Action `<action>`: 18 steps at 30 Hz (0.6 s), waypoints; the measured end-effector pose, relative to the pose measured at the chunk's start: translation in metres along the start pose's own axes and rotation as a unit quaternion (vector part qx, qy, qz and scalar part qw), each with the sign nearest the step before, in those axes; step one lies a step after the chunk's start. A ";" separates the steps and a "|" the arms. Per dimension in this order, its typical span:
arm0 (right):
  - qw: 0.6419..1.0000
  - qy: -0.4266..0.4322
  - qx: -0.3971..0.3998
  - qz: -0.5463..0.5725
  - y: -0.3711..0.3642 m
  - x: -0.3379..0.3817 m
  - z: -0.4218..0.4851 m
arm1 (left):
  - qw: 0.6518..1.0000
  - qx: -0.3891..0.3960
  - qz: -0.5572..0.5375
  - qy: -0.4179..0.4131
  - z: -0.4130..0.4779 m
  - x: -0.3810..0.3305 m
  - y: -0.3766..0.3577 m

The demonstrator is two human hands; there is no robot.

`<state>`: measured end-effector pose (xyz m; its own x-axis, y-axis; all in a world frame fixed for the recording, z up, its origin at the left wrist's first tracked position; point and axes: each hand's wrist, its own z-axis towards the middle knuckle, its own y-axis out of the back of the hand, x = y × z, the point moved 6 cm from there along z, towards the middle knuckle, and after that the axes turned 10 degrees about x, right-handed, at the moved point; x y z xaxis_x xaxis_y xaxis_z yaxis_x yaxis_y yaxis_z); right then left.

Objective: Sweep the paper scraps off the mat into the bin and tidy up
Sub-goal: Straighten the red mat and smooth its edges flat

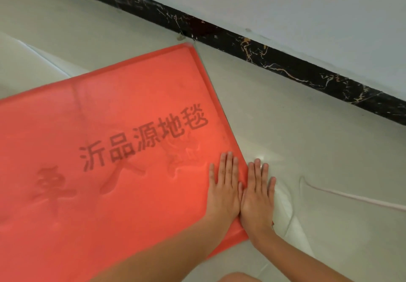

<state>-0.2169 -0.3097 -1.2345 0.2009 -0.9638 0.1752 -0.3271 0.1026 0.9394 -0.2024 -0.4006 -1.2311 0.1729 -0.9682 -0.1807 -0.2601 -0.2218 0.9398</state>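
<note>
I had both palms flat, fingers together, holding nothing: my left hand (224, 191) on the red mat (109, 150), my right hand (258, 196) across its edge. It looked soft and floppy; I judged gripping that border under my fingertips best.

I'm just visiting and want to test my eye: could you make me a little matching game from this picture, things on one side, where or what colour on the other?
Things:
1. mat
2. left hand
3. right hand
4. skirting strip

Descriptions:
A. black with pale veins, along the foot of the wall
B. flat, straddling the mat's right edge and the floor
C. orange-red, with dark printed characters
D. flat, wholly on the mat near its right edge

Pairs: 1-C, 2-D, 3-B, 4-A
</note>
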 end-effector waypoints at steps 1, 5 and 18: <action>1.000 0.000 0.003 -0.004 0.000 0.001 0.000 | 1.000 -0.002 -0.013 -0.002 0.000 0.002 0.000; 1.000 -0.010 0.021 -0.004 0.008 0.008 0.001 | 0.999 0.035 -0.016 -0.028 0.000 0.004 0.012; 0.954 0.027 0.248 -0.164 0.073 0.066 0.035 | 0.913 0.209 -0.348 0.046 0.043 0.110 0.171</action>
<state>-0.2602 -0.3740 -1.1646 0.4108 -0.9085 -0.0764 -0.6330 -0.3445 0.6933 -0.2685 -0.5501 -1.1021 0.5088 -0.5664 -0.6483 -0.3931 -0.8229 0.4103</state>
